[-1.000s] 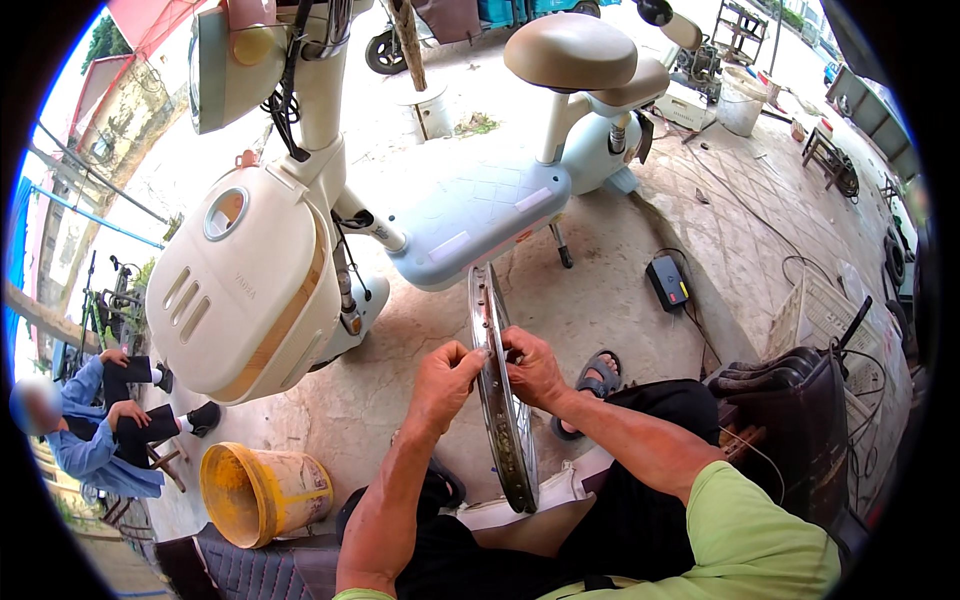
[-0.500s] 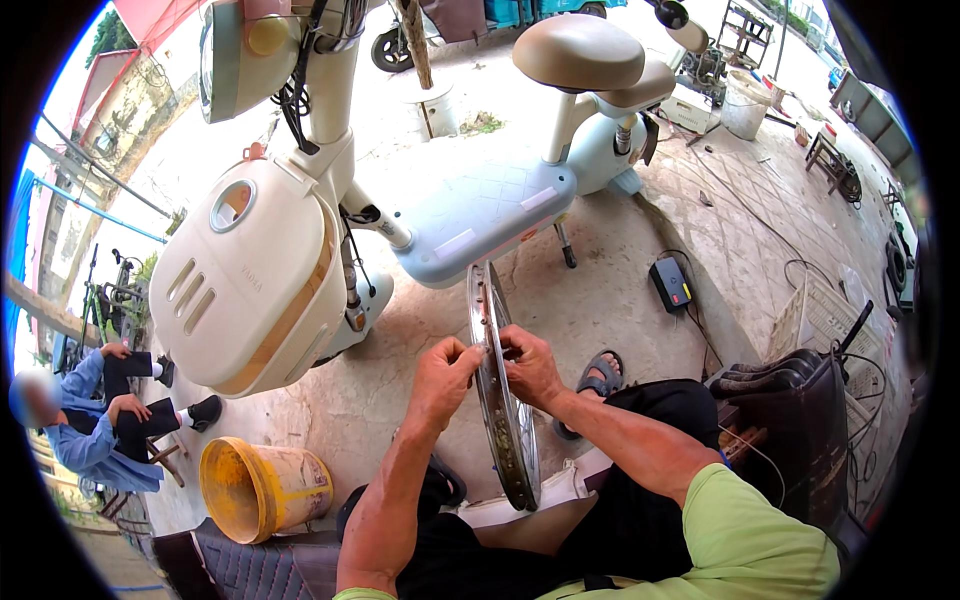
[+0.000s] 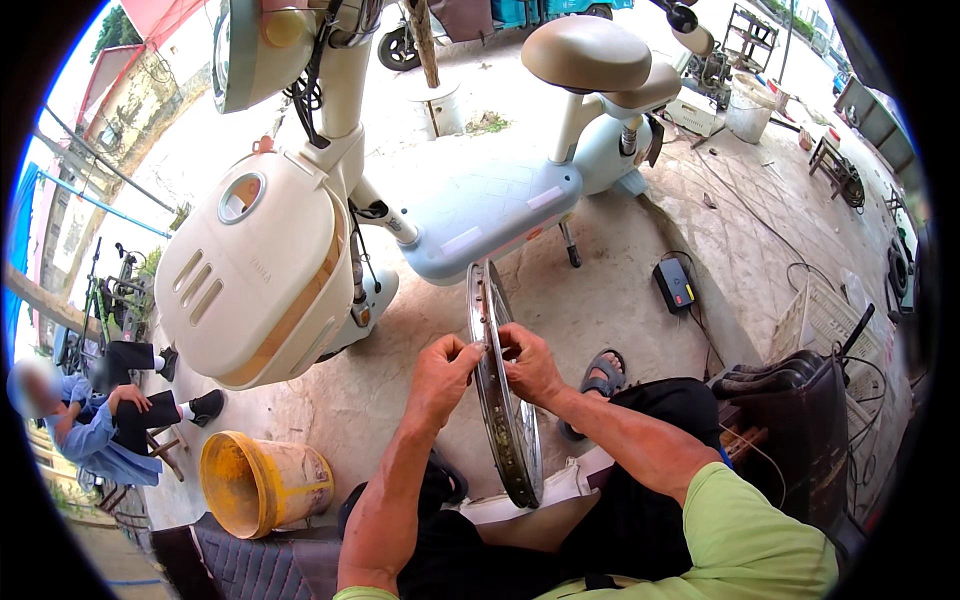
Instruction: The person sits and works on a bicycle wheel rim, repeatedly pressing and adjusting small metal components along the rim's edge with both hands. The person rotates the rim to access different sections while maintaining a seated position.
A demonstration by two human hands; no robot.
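Note:
A shiny metal wheel rim (image 3: 518,446) with no tire stands upright and edge-on between my legs, its outer channel marked with several holes and brownish stains. My left hand (image 3: 440,378) is closed, thumb and forefinger pinched against the rim's outer face at its upper part. Across from it, my right hand (image 3: 532,366) has its fingers curled on the rim's other side. Whether either hand pinches a small part there is too small to make out. Beyond the rim's top stands an electric scooter (image 3: 478,222) with a pale blue footboard and cream front cover.
A yellow-stained bucket (image 3: 320,480) lies tipped at the left. A black charger box (image 3: 672,286) with a cable rests on the concrete at the right, near a pale plastic crate (image 3: 815,318). A seated person in a blue shirt (image 3: 85,425) is at the far left.
My hands stay at the same spot on the rim. The view has shifted slightly, and the seated person has raised one arm toward the chest.

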